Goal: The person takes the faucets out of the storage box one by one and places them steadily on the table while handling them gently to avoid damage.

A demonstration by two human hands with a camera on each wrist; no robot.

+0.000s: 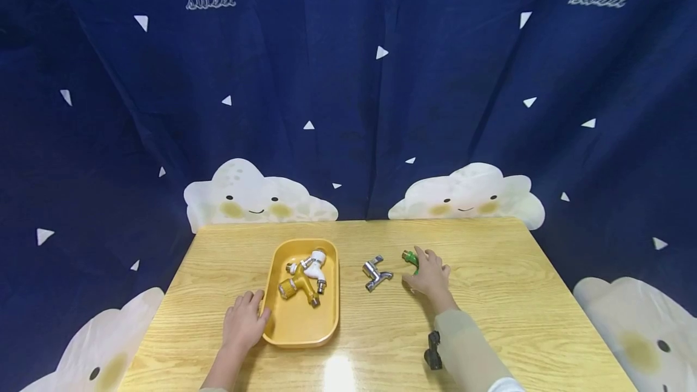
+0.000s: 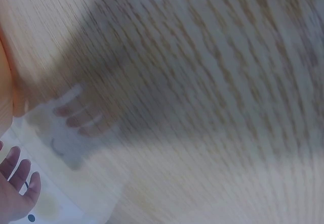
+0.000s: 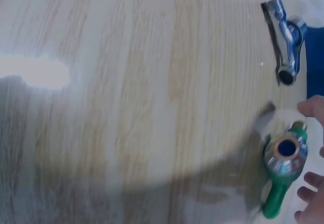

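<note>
In the head view, my right hand [image 1: 430,275] is over a green tap [image 1: 410,256], its fingers spread around it and partly hiding it. The right wrist view shows the green tap [image 3: 276,197] on the table, with a gap between it and my thumb and fingers [image 3: 315,181]. My left hand [image 1: 244,321] is at the left side of a yellow-orange tray [image 1: 302,334], fingers loosely extended beside the rim. That tray holds a yellow tap [image 1: 302,284] and a white tap [image 1: 314,270], which lie overlapping.
Between the tray and my right hand lies a chrome tap [image 1: 373,271] on the wooden table [image 1: 370,331]. Behind the table hangs a dark blue curtain [image 1: 348,89] with cloud prints. A black strap piece [image 1: 433,351] sits at my right wrist.
</note>
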